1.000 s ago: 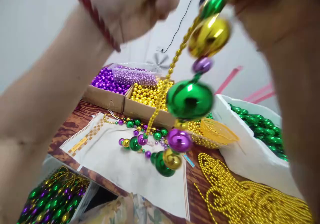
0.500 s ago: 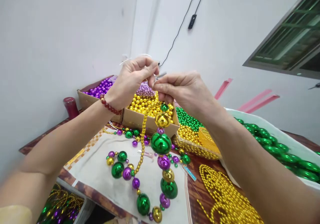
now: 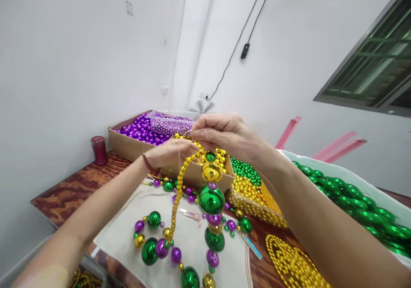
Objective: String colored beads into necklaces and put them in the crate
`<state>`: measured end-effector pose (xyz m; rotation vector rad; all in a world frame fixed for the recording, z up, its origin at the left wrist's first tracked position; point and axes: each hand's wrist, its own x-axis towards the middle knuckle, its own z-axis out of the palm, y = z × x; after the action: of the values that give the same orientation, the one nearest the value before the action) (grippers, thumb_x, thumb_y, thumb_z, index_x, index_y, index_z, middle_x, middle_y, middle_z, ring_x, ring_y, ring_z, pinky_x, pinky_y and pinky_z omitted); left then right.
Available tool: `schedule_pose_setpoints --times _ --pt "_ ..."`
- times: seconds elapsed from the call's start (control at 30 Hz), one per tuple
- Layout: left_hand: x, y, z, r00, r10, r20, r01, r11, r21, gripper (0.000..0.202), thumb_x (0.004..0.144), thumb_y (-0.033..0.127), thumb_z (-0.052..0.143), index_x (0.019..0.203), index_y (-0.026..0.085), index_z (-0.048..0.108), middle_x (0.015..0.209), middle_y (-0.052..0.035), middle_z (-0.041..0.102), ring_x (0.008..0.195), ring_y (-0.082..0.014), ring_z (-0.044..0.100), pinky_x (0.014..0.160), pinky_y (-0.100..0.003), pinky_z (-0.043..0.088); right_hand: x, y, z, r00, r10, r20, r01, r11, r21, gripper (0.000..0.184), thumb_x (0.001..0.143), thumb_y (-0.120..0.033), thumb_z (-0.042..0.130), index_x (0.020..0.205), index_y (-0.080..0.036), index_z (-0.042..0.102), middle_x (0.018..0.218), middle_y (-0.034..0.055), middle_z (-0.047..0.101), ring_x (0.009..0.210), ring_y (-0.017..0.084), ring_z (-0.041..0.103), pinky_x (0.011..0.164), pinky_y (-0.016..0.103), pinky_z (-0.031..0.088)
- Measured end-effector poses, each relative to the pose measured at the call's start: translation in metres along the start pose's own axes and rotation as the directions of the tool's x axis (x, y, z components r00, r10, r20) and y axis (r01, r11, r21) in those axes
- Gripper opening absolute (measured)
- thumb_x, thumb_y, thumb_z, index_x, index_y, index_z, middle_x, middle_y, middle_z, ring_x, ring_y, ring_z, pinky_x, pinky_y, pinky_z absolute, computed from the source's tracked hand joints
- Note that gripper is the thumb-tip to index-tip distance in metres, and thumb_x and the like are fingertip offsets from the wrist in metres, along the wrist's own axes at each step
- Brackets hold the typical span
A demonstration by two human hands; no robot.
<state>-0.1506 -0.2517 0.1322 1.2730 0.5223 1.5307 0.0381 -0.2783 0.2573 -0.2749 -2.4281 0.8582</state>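
My right hand [image 3: 229,136] is closed in a pinch on the thin string end of a bead necklace [image 3: 211,199]. From there the necklace hangs down, with large green, purple and gold beads on one side and a run of small gold beads on the other. My left hand [image 3: 171,154] is lower, beside the small gold beads and in front of the cardboard box of gold beads [image 3: 221,159]. Its fingers are stretched out and partly hidden behind the strand. I see nothing held in it.
Purple beads [image 3: 138,127] fill a box at the back, with a clear plastic tub [image 3: 171,125] on it. A red jar [image 3: 99,150] stands at left. Small scissors [image 3: 190,214] lie on the white cloth [image 3: 125,253]. Gold bead strands [image 3: 292,262] and large green beads [image 3: 349,198] are at right.
My left hand has left the right hand's fingertips and dropped down towards the gold-bead box, its fingers straightening. My right hand still pinches the string. The view has tilted up slightly.
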Motion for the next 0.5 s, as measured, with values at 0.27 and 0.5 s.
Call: schedule_pose_setpoints --times 0.27,0.5 --pt "0.0 -0.005 0.065 0.701 -0.202 0.684 0.426 0.888 -0.175 0.071 0.06 0.075 0.072 0.105 0.02 0.069 0.093 -0.0123 0.071 0.086 -0.0311 0.071 0.089 -0.052 0.053 0.006 -0.021 -0.016 0.999 0.009 0.034 -0.005 0.993 -0.114 0.023 0.094 -0.026 0.062 0.073 -0.017 0.064 0.055 -0.004 0.05 0.051 0.007 0.042 0.049 0.024 0.034" --pt "0.028 0.037 0.085 0.935 -0.087 0.343 -0.016 0.958 0.286 0.024 0.072 0.03 0.079 0.087 0.016 0.068 0.08 -0.0045 0.065 0.07 -0.014 0.061 0.068 -0.03 0.05 0.016 -0.021 -0.05 0.972 0.17 -0.164 -0.233 0.81 -0.538 0.017 0.086 -0.016 0.064 0.07 -0.013 0.07 0.058 0.0021 0.062 0.054 0.01 0.051 0.051 0.025 0.043"
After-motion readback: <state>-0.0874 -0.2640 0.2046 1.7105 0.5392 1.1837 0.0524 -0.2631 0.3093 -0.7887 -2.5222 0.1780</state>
